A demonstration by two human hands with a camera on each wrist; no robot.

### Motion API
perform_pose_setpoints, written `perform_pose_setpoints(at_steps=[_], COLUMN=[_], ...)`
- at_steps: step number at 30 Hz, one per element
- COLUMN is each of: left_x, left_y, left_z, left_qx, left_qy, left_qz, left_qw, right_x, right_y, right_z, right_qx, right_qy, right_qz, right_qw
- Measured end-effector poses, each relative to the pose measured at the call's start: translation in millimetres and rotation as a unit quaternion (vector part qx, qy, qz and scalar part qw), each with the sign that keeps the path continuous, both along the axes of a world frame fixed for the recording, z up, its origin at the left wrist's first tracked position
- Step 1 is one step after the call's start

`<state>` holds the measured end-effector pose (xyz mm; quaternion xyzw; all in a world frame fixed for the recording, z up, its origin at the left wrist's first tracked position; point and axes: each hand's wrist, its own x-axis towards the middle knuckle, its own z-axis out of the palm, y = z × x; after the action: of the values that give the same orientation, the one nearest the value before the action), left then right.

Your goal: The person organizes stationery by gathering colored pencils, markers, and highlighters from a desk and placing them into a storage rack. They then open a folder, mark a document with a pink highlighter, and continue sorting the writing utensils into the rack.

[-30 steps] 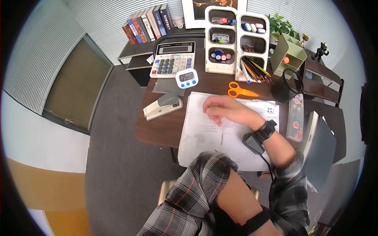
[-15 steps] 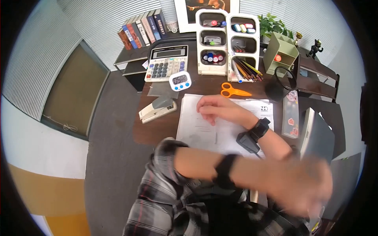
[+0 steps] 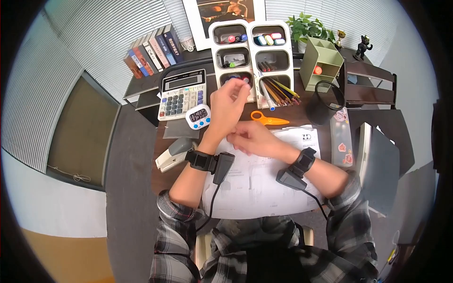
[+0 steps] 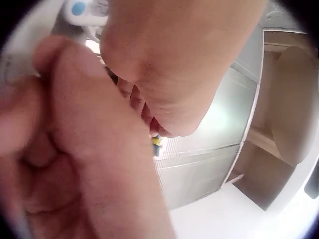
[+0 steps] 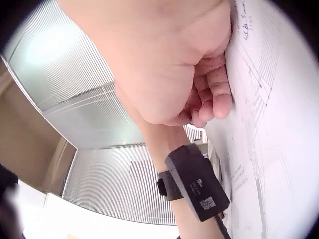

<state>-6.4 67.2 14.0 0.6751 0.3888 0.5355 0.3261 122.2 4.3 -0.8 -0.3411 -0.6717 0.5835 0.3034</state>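
Note:
My left hand point(image 3: 226, 106) is raised over the back of the papers, its fingers loosely bent in front of the lower left organizer compartment, with nothing seen in them. Beside and partly below it, my right hand point(image 3: 252, 139) rests on the stack of printed paper point(image 3: 250, 188), fingers loosely curled. The two hands overlap in the head view. In the right wrist view the right fingers point(image 5: 219, 94) curl against the sheet and hold nothing visible. Orange scissors point(image 3: 273, 120) lie just behind the papers. A white timer point(image 3: 198, 116) stands left of the left hand.
A white organizer point(image 3: 276, 47) with pens and pencils stands at the back. Left are a calculator point(image 3: 181, 96) and a stapler point(image 3: 174, 152). To the right are a black mesh pen cup point(image 3: 321, 108), a green holder point(image 3: 325, 56), a clear sticker-covered case point(image 3: 340, 141) and a dark folder point(image 3: 384, 165).
My left arm reached across my body to the lower right, then swung back up and left over the papers. The right hand stays on the sheets. The head view has shifted slightly.

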Motion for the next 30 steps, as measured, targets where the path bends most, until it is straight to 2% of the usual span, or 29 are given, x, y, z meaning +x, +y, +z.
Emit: perform_pose_setpoints(at_steps=[2,4,5,7,8,10,11,13,16,20,22,26,30], left_x=[-1,-2,-1,-1,-1,-2,-1,-3,-5,-5,-5,-3,0], left_y=[8,8,8,9,10,11,10,10,10,10,9,8,5], left_z=[-11,-15,-18,-23,-26,-30,-31,-31,-31,-36,-36,-33,-32], left_qx=[0.008,-0.036,-0.036,-0.029,-0.030,-0.011,-0.009,-0.020,-0.023,-0.005,-0.008,-0.019,0.005], left_qy=[-0.001,-0.007,-0.005,0.043,0.044,0.136,0.141,0.164,0.193,0.198,0.206,0.227,0.189], left_qz=[0.016,0.031,0.030,0.019,0.016,-0.010,-0.015,-0.024,-0.039,-0.048,-0.050,-0.042,-0.019], left_qw=[1.000,0.999,0.999,0.998,0.998,0.991,0.990,0.986,0.980,0.979,0.977,0.973,0.982], right_x=[2,8,12,20,23,26,27,28,30,30,30,32,32], right_y=[5,14,13,9,9,8,8,7,11,8,6,5,6], right_z=[-2,-19,-16,-5,-8,-14,-14,-16,-22,-20,-20,-19,-19], right_qx=[0.022,0.169,0.168,0.255,0.254,0.384,0.383,0.410,0.407,0.378,0.408,0.410,0.399], right_qy=[-0.033,-0.017,-0.016,-0.125,-0.125,-0.172,-0.170,-0.246,-0.307,-0.329,-0.329,-0.335,-0.333], right_qz=[-0.035,-0.060,-0.062,-0.098,-0.100,-0.138,-0.139,-0.176,-0.186,-0.207,-0.227,-0.240,-0.232], right_qw=[0.999,0.984,0.984,0.954,0.954,0.897,0.897,0.861,0.840,0.840,0.821,0.814,0.822])
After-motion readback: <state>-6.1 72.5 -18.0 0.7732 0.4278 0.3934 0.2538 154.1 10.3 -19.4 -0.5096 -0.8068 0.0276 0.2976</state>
